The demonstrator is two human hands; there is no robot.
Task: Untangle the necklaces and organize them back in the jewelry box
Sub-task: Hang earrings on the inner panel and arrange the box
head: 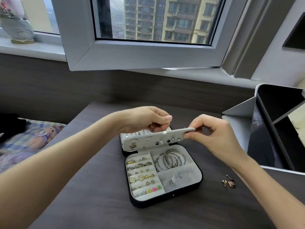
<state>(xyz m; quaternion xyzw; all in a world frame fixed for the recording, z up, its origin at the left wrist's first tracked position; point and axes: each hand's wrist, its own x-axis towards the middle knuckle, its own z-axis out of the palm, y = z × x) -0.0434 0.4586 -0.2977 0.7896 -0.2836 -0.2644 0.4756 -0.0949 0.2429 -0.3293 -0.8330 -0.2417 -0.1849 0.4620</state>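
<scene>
A black jewelry box [165, 199] with a pale lining lies open on the dark table. Its left slots hold several rings and earrings, and its upper right compartment holds silver bangles [170, 160]. A grey earring flap [153, 140] studded with earrings is lifted above the box. My right hand [212, 131] pinches the flap's right end. My left hand [145, 119] is over the flap's top edge, thumb and fingers pinching a small item that I cannot make out. No necklace chain shows clearly.
A small gold and pink trinket [228, 183] lies on the table right of the box. A grey organizer bin [279, 129] stands at the right edge. An open window sash [132, 58] hangs over the far side. Bedding with a plush toy [41, 138] is at left.
</scene>
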